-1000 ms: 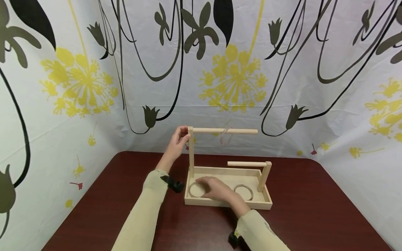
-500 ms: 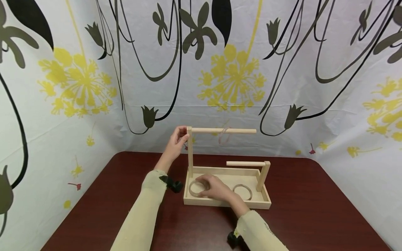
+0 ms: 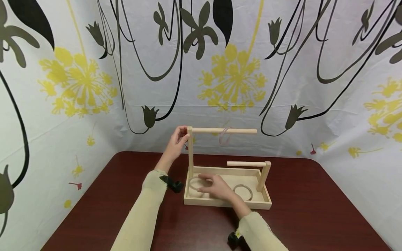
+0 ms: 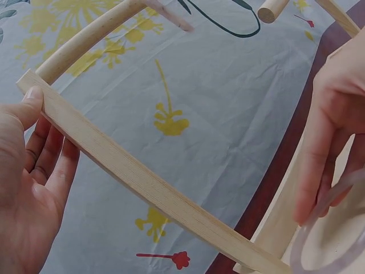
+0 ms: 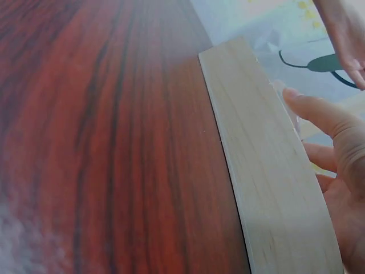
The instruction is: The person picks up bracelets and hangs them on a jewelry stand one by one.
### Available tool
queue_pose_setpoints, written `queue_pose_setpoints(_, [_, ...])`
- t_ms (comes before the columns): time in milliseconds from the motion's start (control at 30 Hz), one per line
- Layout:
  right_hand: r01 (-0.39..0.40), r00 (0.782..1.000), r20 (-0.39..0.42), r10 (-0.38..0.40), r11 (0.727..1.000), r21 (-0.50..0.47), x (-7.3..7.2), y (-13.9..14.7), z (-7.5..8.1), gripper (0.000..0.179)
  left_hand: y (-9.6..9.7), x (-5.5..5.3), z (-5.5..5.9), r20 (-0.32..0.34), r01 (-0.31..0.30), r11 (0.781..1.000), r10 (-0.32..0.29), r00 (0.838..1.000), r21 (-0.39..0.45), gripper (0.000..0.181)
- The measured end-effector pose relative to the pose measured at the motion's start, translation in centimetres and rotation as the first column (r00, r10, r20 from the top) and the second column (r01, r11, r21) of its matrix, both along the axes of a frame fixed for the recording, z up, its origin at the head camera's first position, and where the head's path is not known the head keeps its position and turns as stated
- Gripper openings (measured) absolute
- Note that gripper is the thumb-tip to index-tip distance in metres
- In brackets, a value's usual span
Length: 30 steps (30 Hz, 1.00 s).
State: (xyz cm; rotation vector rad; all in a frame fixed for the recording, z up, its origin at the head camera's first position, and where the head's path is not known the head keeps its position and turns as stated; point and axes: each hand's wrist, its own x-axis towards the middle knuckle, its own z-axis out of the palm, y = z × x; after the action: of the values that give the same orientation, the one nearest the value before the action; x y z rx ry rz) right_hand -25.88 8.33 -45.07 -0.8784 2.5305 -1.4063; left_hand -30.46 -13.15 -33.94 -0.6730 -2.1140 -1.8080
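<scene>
One pale ring (image 4: 341, 190), pinched by the right hand (image 3: 216, 188); left hand (image 3: 173, 146) grips post (image 3: 191, 153); tray (image 3: 204, 201) holds another ring (image 3: 243, 185) at right.

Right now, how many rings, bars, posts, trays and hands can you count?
Rings: 3 (hanging ring, held ring, lying ring)
Bars: 2 (high bar, low bar)
Posts: 2 (tall post, short post)
Trays: 1 (wooden tray)
Hands: 2 (left hand, right hand)
Total: 10
</scene>
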Motion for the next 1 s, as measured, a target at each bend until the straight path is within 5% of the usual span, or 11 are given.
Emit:
queue_pose_setpoints(333, [-0.008, 0.998, 0.058, 0.016, 0.990, -0.138, 0.6, 0.6, 0.4, 0.058, 0.4, -0.1, -0.3, -0.006, 0.001, 1.000, -0.001, 1.000, -0.013, 0.032])
queue_pose_setpoints(700, [-0.067, 0.992, 0.087, 0.095, 0.957, -0.281, 1.1, 1.3, 3.7, 0.057, 0.0, -0.7, 0.6, -0.052, -0.012, 1.000, 0.011, 0.999, -0.024, 0.031])
queue_pose_setpoints(1000, [-0.085, 0.979, 0.133, 0.152, 0.908, -0.411, 4.0, 3.6, 6.3, 0.061, -0.3, -0.2, 0.0, -0.020, -0.004, 0.999, 0.003, 1.000, -0.054, 0.034])
